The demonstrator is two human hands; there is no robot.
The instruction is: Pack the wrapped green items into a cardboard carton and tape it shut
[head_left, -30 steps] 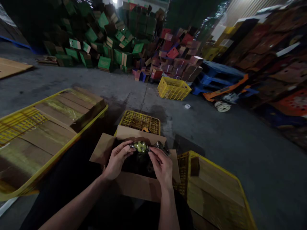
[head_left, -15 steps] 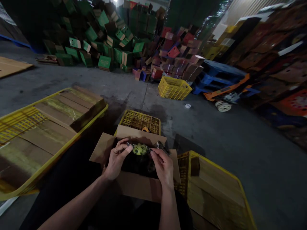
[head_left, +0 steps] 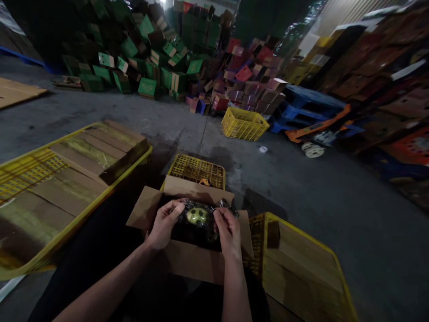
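Note:
In front of me, over an open cardboard box (head_left: 194, 263), I hold a clear plastic bag (head_left: 182, 218) stretched between both hands. A pale yellow-green oval with dark round spots (head_left: 197, 216) shows at the bag's middle; whether it is printed on the plastic or lies inside, I cannot tell. My left hand (head_left: 165, 223) pinches the left side of the bag between thumb and fingers. The right side is gripped the same way by my right hand (head_left: 228, 228). Dark, glossy contents fill the box below, too dim to make out.
A yellow crate (head_left: 197, 167) stands behind the box, with an orange-handled item (head_left: 204, 182) at its near edge. Crates with taped cartons flank me, left (head_left: 129, 171) and right (head_left: 306, 230). Farther off are another yellow crate (head_left: 244, 125), a tape roll (head_left: 263, 149), a pallet jack (head_left: 313, 149) and box piles.
The plastic has been spread out from a twisted, bunched strip into a wider sheet. The spotted oval now looks rounder and sits slightly lower. My hands have moved only a little.

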